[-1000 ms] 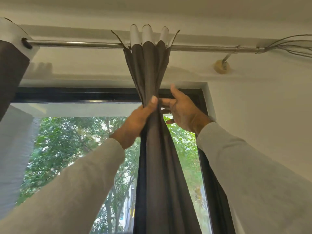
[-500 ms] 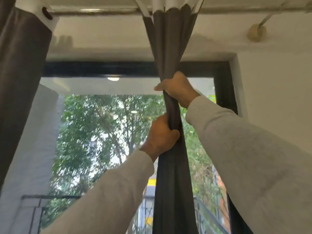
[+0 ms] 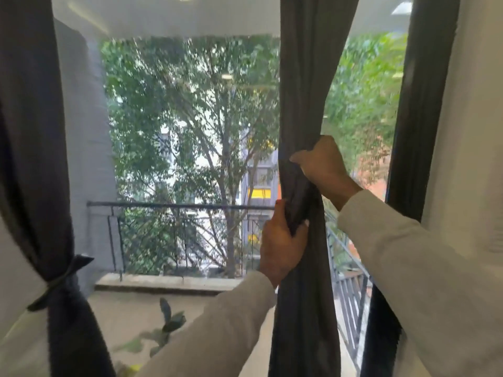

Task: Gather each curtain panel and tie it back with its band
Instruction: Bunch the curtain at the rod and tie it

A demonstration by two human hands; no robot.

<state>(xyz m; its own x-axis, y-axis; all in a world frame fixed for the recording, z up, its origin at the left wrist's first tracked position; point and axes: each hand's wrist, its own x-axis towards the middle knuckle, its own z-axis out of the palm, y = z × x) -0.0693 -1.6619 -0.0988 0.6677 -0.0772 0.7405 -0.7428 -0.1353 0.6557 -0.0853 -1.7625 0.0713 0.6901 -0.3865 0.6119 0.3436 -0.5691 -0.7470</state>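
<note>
At the far left, a dark matte curtain panel [image 3: 35, 159] is cinched by its band [image 3: 61, 278]. Centre-right, a gathered, softly pleated panel [image 3: 304, 77] is gripped by the left hand [image 3: 280, 246] below and the right hand [image 3: 324, 164] above, before a metal railing [image 3: 177, 205].

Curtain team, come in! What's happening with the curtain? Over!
Left hand and right hand both grip the gathered middle panel. No band on it yet. Left panel already tied with its band. Nothing in the way.

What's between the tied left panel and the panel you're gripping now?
Head view: no curtain, only open window glass, with trees and the balcony railing behind. The tied panel hangs left; both hands grip the gathered panel.
</note>
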